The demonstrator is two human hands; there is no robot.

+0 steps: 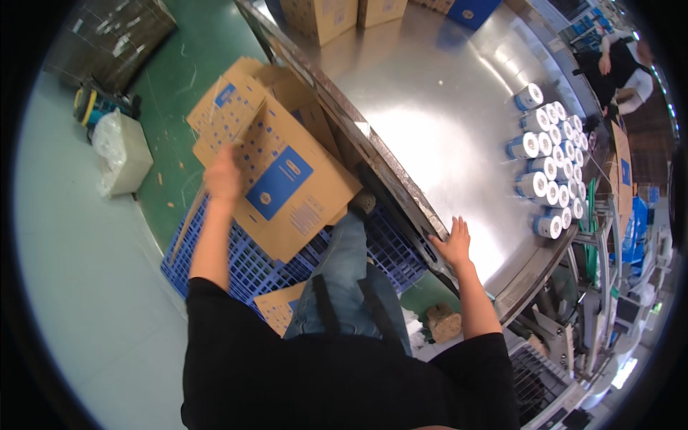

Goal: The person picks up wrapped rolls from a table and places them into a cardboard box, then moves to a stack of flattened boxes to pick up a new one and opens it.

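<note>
My left hand is blurred and reaches down onto a flattened brown cardboard box with blue printed panels, gripping its near edge. That box lies on a stack of similar flat boxes over a blue plastic pallet. My right hand rests with fingers spread on the edge of a shiny steel table. Several white rolls in blue wrappers stand clustered at the table's right side, well away from both hands.
Assembled cardboard boxes stand at the table's far end. A white bin with a plastic bag sits on the green floor at left. Another person is at the upper right. Metal machinery lies beyond the table at lower right.
</note>
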